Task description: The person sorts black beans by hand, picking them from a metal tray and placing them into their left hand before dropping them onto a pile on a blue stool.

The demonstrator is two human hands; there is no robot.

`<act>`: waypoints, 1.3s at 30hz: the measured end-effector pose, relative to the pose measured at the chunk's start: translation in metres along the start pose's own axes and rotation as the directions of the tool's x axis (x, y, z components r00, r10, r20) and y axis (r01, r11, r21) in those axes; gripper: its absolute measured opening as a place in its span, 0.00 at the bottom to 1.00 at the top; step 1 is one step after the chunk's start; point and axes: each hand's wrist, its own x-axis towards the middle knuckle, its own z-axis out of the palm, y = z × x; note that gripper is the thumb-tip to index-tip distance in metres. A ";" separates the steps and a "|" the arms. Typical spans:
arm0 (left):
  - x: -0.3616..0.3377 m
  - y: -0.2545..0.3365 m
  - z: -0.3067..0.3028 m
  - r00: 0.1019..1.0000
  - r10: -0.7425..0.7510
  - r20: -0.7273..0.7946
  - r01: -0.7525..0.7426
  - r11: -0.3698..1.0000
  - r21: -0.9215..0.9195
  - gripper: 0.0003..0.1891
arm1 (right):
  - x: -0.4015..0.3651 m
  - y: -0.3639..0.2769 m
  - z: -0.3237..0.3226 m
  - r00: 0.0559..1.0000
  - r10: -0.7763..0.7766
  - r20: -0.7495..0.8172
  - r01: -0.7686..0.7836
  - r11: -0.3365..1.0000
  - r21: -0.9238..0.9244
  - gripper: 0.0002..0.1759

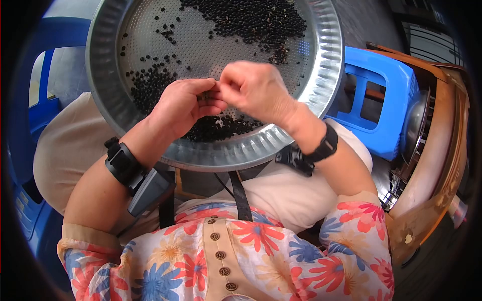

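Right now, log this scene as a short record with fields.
tray: round perforated metal tray, over the person's lap
contents: black seeds, heaped at the far side and at the near rim, scattered between
left hand: above the tray, fingers curled, pinching a small piece too small to identify
right hand: fingertips meet the left's on the same piece
wrists: black wrist bands on both
beside: blue plastic stool, to the right
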 end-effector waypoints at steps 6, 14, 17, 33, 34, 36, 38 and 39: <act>0.000 -0.008 0.006 0.988 -0.067 0.137 0.062 0.997 0.047 0.12 | -0.015 -0.005 -0.005 0.987 0.017 0.158 0.001 0.993 -0.116 0.11; -0.001 -0.003 0.012 0.991 -0.066 0.118 0.057 0.996 0.074 0.11 | -0.025 0.050 -0.030 0.900 0.434 -0.035 -0.428 0.867 -0.255 0.15; 0.000 -0.003 0.014 0.991 -0.064 0.116 0.055 0.995 0.079 0.11 | -0.028 0.046 -0.028 0.920 0.379 0.100 -0.351 0.910 -0.220 0.14; 0.001 -0.002 0.019 0.992 -0.074 0.106 0.063 0.993 0.102 0.11 | -0.034 0.055 -0.034 0.886 0.463 0.028 -0.452 0.876 -0.169 0.11; 0.001 -0.002 0.019 0.992 -0.074 0.106 0.063 0.993 0.103 0.11 | -0.033 0.054 -0.033 0.884 0.465 0.050 -0.451 0.875 -0.173 0.11; 0.001 -0.002 0.019 0.990 -0.076 0.118 0.065 0.993 0.095 0.11 | -0.037 0.056 -0.031 0.909 0.412 0.071 -0.405 0.910 -0.093 0.11; 0.000 -0.002 0.019 0.991 -0.074 0.113 0.063 0.993 0.098 0.11 | -0.037 0.057 -0.030 0.931 0.352 0.092 -0.353 0.936 -0.013 0.11; 0.000 -0.002 0.019 0.991 -0.074 0.109 0.063 0.993 0.101 0.11 | -0.037 0.058 -0.031 0.928 0.371 0.033 -0.370 0.929 -0.020 0.11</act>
